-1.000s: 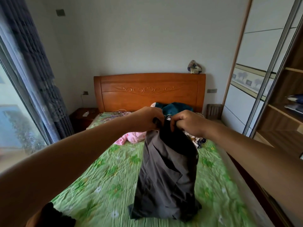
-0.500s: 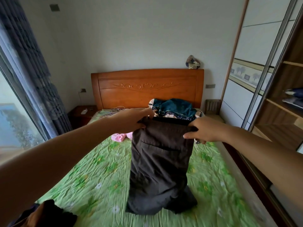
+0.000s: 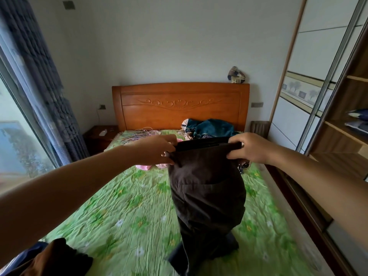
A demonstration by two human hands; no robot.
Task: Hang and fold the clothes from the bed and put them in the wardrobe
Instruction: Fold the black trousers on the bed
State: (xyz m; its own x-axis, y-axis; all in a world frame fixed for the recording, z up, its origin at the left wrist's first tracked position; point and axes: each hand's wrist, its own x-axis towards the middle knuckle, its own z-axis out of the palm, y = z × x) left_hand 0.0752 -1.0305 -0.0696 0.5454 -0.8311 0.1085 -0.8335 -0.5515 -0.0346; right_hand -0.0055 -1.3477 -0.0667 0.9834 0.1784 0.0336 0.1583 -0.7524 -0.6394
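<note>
Left grip (image 3: 157, 150), a bare hand, is closed on the left end of the waistband of the dark brown cloth trousers (image 3: 207, 192), thumb underneath and fingers curled over the top edge. Right grip (image 3: 250, 149), also a bare hand, pinches the right end of the same waistband. The waistband is stretched roughly level between the two grips, raised above the bed (image 3: 129, 216).

The trousers hang down from the waistband with a pocket seam facing the camera. Their lower ends lie crumpled on the green flowered bed sheet, near the foot of the bed and right of centre.

Remaining items on the bed:
- A pile of teal and patterned clothes (image 3: 211, 128) lies at the far end, against the carved orange-brown wooden headboard (image 3: 179, 106).
- A pink garment (image 3: 147, 166) lies just behind the left grip, partly hidden by it.
- A brown and dark folded garment (image 3: 55, 257) lies at the near left corner.

The open wooden wardrobe (image 3: 348, 136) stands along the right side, with folded items on a shelf. A dark wooden nightstand (image 3: 99, 136) stands left of the headboard.
</note>
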